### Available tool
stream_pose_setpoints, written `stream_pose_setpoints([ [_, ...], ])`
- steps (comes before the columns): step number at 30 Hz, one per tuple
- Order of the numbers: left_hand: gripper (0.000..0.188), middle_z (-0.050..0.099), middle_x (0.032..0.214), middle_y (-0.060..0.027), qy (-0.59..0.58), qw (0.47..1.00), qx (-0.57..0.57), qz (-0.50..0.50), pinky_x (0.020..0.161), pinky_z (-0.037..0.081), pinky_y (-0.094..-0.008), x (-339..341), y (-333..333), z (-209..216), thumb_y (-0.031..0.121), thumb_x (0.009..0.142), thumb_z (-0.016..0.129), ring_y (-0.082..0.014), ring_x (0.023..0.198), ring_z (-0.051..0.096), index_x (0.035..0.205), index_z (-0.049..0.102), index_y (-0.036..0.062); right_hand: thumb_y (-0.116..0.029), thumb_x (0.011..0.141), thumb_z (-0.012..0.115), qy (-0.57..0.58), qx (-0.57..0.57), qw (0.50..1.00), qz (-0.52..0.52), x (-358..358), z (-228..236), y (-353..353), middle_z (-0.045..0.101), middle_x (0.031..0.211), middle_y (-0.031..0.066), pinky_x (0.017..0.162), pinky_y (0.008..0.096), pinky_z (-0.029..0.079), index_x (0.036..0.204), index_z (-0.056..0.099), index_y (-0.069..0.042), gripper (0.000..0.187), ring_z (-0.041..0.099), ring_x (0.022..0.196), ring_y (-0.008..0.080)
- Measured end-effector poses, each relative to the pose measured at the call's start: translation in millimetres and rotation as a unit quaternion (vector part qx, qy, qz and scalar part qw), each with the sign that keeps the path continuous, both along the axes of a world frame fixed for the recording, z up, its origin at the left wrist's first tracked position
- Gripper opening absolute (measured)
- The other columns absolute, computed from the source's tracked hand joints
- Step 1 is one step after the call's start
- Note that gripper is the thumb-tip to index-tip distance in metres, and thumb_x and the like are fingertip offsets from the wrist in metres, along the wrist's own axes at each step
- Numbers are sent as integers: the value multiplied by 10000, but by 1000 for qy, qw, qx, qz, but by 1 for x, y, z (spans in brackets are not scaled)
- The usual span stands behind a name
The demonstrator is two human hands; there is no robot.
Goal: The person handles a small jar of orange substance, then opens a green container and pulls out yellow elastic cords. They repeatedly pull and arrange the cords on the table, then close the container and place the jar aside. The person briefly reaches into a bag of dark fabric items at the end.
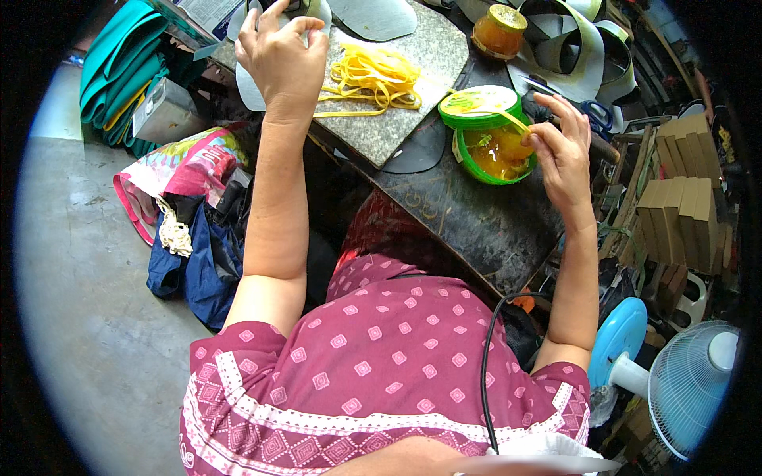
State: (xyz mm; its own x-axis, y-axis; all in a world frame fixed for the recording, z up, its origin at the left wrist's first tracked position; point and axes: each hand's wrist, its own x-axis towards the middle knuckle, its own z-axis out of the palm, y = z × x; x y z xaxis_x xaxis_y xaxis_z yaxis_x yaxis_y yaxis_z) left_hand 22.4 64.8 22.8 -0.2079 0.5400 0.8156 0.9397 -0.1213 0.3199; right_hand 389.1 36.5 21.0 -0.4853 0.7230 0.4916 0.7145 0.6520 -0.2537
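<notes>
My left hand [284, 63] is at the top edge with its fingers bent, over grey flat pieces and something dark. What its fingertips grip, if anything, I cannot make out. My right hand [563, 155] pinches the end of a thin yellow stick or strip [514, 121], whose other end reaches the pale round lid [479, 100]. That lid, smeared yellow, lies over the far left of a green tub [486, 176] holding amber, glue-like liquid [502, 152]. A heap of yellow strips [373, 75] lies on the speckled stone slab [389, 131] between my hands.
A jar of amber stuff [499, 32] stands at the back beside curled grey sheets [583, 59]. Blue-handled scissors [597, 117] lie right of my right hand. Stacked tan blocks [679, 218] and a blue fan [692, 389] stand right. Teal folded cloth [119, 67] is far left.
</notes>
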Motion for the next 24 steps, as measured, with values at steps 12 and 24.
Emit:
stream_pose_setpoints([
  [12,117,590,1422,1,47,936,-18,-348,1178,191,-612,142,-44,1,245,754,780,-309,1420,407,858,760,195,-210,911,693,2,39,999,20,-17,26,-8,573,1407,26,1164,628,195,939,740,-137,91,435,1386,304],
  [24,134,622,1283,-136,55,977,-5,-204,1131,267,-537,95,-14,10,112,682,711,-376,1317,472,813,713,85,-177,926,661,-38,31,999,2,-10,10,-3,576,1407,47,1176,561,213,929,721,-101,97,435,1389,303],
])
